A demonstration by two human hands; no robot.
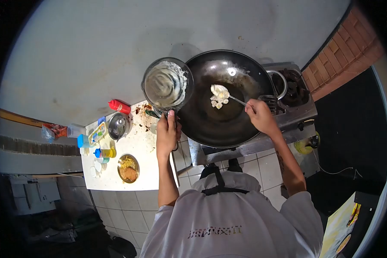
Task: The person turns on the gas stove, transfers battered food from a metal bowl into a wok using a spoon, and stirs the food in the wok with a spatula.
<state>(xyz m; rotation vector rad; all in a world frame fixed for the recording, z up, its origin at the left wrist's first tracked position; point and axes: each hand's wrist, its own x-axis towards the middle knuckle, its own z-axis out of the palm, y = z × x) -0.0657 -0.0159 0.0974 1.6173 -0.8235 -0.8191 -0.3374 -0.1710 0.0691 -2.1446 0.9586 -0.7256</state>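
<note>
A large dark wok (241, 124) sits on the steel stove, and several pale, coated pieces (219, 103) lie near its middle. My right hand (260, 115) is closed around the handle of a metal spoon (220, 90), whose bowl carries white batter-like food just above those pieces. To the left, my left hand (168, 131) grips the handle of a small dark pan (165, 84). White creamy mixture is smeared over the inside of this pan, which is held tilted beside the wok's left rim.
On the white table (146, 172) at left stand a metal bowl (118, 125), a red bottle (119, 106), an oil bottle (105, 152) and a plate of food (128, 168). A black slotted utensil (269, 102) and a burner (293, 87) are right of the wok.
</note>
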